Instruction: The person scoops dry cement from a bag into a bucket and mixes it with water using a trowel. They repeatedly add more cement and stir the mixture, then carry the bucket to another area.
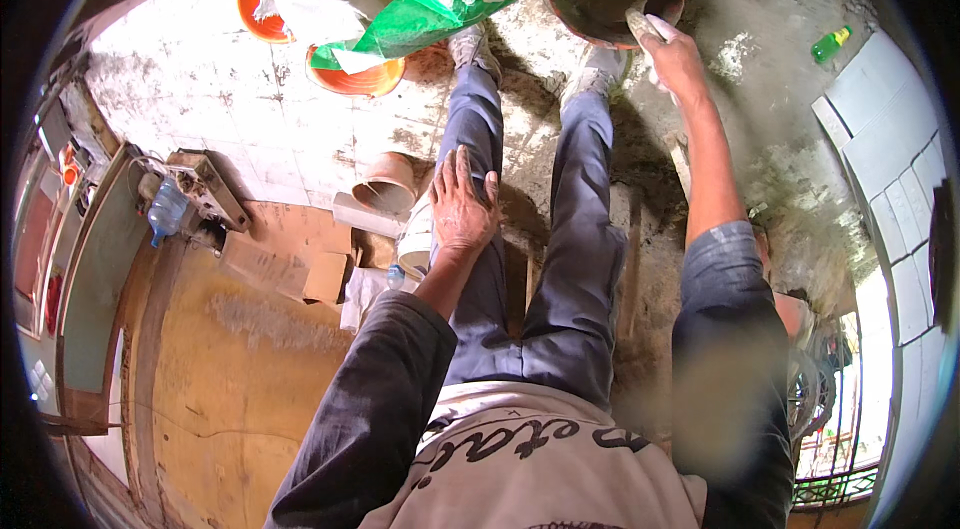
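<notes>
My right hand (pixel 671 56) grips the handle of a trowel (pixel 639 17), whose blade reaches into a round basin (pixel 616 43) with dark grey, wet-looking stuff in it. The basin stands on the floor just beyond my right shoe. My left hand (pixel 463 203) lies flat on my left thigh near the knee, fingers spread, holding nothing. A green and white woven sack (pixel 420 15) spans the top of the view. It partly covers an orange bowl (pixel 364 79); another orange bowl (pixel 259 8) stands farther left.
An empty tipped bucket (pixel 386 180) and flattened cardboard (pixel 281 251) lie left of my legs. Farther left is a large water bottle (pixel 166 212). At right are a green plastic bottle (pixel 831 45) and stacked pale tiles or panels (pixel 885 116). A bicycle wheel (pixel 806 390) shows at lower right.
</notes>
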The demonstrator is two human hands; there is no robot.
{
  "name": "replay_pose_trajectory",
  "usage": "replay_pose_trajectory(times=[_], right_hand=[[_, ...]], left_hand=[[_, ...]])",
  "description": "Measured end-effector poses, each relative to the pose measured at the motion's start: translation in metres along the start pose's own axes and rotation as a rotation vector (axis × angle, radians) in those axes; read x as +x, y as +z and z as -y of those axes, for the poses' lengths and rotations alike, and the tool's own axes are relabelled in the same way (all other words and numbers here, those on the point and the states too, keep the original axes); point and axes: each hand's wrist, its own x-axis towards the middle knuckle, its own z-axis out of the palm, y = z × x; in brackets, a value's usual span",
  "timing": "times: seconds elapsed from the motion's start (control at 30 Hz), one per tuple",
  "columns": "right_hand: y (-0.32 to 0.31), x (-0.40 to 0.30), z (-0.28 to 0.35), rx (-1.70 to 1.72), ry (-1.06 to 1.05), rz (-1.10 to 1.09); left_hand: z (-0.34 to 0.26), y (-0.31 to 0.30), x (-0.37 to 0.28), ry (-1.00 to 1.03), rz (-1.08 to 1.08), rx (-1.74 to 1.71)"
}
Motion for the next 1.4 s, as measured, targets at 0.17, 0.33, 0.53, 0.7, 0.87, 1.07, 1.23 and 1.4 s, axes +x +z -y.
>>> replay_pose_trajectory(times=[0.17,0.33,0.53,0.7,0.87,1.07,1.23,1.4], right_hand=[[0.018,-0.001,0.028,-0.721,0.019,-0.104],[0.039,0.054,-0.012,-0.470,0.058,0.100],[0.034,0.044,-0.033,-0.246,-0.079,-0.205],[0.037,0.059,0.001,-0.107,0.199,0.114],[0.044,0.058,-0.048,-0.106,-0.030,-0.241],[0.049,0.042,-0.025,0.122,0.073,-0.123],[0.057,0.054,-0.001,0.141,0.160,0.089],[0.047,0.066,-0.055,-0.151,-0.092,-0.255]], left_hand=[[0.001,-0.005,-0.004,-0.029,-0.007,-0.005],[-0.003,0.000,0.003,0.017,0.014,-0.041],[0.000,0.000,0.001,-0.001,0.001,-0.039],[0.007,-0.002,-0.003,-0.028,-0.017,-0.021],[0.002,-0.001,0.003,0.018,0.008,-0.040],[0.006,-0.003,-0.001,-0.002,-0.010,-0.043],[0.013,0.000,-0.003,-0.028,-0.042,-0.025],[0.000,-0.003,0.007,0.021,0.007,-0.041]])
